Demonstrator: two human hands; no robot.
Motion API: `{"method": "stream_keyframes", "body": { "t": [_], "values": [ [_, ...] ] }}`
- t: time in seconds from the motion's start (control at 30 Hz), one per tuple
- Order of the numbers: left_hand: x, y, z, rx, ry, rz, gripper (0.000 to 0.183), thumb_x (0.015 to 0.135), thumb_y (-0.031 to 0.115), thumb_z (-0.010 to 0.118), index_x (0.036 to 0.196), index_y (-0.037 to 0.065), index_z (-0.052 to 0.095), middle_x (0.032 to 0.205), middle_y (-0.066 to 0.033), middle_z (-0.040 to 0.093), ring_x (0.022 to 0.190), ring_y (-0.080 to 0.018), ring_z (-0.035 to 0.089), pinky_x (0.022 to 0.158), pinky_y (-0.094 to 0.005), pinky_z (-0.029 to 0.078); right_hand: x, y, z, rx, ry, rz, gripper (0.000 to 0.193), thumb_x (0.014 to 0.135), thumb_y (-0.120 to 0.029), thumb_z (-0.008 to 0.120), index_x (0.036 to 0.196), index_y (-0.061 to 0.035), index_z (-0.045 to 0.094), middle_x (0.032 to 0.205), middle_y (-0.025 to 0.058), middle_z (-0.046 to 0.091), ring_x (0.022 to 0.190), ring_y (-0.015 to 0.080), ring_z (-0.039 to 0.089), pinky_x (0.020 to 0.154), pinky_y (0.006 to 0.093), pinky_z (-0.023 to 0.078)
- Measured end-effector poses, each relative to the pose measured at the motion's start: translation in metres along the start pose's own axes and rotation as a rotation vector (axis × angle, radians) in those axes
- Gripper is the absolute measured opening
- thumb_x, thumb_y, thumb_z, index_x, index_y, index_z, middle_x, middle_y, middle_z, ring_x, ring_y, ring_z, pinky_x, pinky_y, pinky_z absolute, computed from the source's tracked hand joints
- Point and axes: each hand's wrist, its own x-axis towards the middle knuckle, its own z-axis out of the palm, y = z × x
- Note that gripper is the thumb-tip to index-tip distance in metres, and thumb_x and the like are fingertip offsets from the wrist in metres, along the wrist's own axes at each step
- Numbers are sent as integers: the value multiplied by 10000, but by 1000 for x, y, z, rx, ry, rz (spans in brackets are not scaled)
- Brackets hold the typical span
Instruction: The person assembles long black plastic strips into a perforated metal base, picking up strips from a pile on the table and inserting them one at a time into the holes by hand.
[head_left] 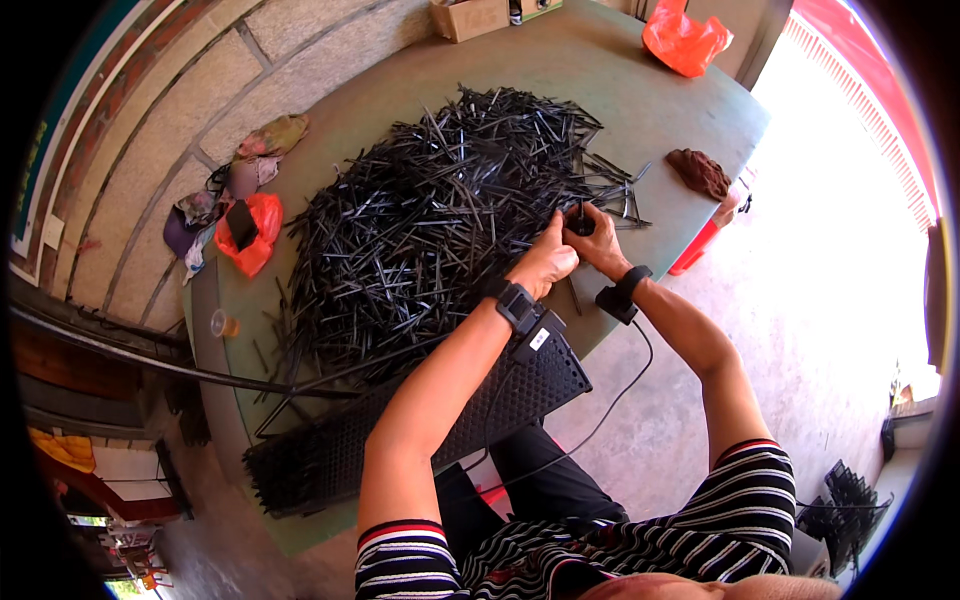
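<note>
A large heap of thin black sticks (430, 220) covers the middle of the table. At its right edge my two hands meet. My left hand (545, 262) is closed in a pinch, thumb pointing up; what sits in its fingertips is too small to make out. Curled beside it, my right hand (602, 243) grips a small dark piece (580, 222), partly hidden by the fingers. Below my left forearm a long black perforated tray (510, 390) lies along the near table edge. Black sticks stand packed in its left end (290, 465).
On the green table (560, 50) lie a brown cloth (698, 173) and red plastic bags (688, 40) (258, 228). A plastic cup (222, 323) stands at left. Cables run from the wrist straps (515, 305). A cardboard box (470, 18) sits at the back by the stone wall.
</note>
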Motion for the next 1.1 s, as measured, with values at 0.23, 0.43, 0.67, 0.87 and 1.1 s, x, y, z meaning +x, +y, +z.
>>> {"method": "stream_keyframes", "body": {
  "t": [0.23,0.43,0.67,0.87,1.1],
  "values": [
    [-15,3,-13,-59,57,-60,858,652,-70,477,1411,-20,81,1420,-297,184,1333,-349,198,1035,-325,233,1,-6,5,-83,6,-36,228,663,-116,658,800,10,527,642,75,525,603,105,472,566,287,420],
    [-20,0,-26,-106,50,-81,848,688,-57,491,1421,17,71,1436,-276,158,1338,-351,177,1041,-430,197,0,-17,3,52,181,8,216,672,-104,668,802,1,531,643,32,519,614,80,472,565,266,428],
    [-31,14,-29,-151,6,-150,805,738,-18,499,1424,52,85,1443,-244,168,1333,-383,164,1046,-545,129,1,5,4,4,131,26,195,653,-104,681,754,2,552,632,31,550,594,80,495,554,258,436],
    [-42,16,-45,-229,32,-187,768,765,-3,533,1414,26,125,1414,-237,239,1316,-381,209,1053,-530,143,39,13,-12,723,321,559,121,729,47,563,823,90,501,702,165,597,639,313,636,555,412,545],
    [-55,48,-68,-207,28,-183,765,777,300,691,1343,-30,294,1358,-232,324,1278,-361,272,1040,-502,199,76,-53,-34,1016,-141,715,92,791,-9,554,833,71,535,779,191,618,716,309,647,667,398,562]
  ]
}}
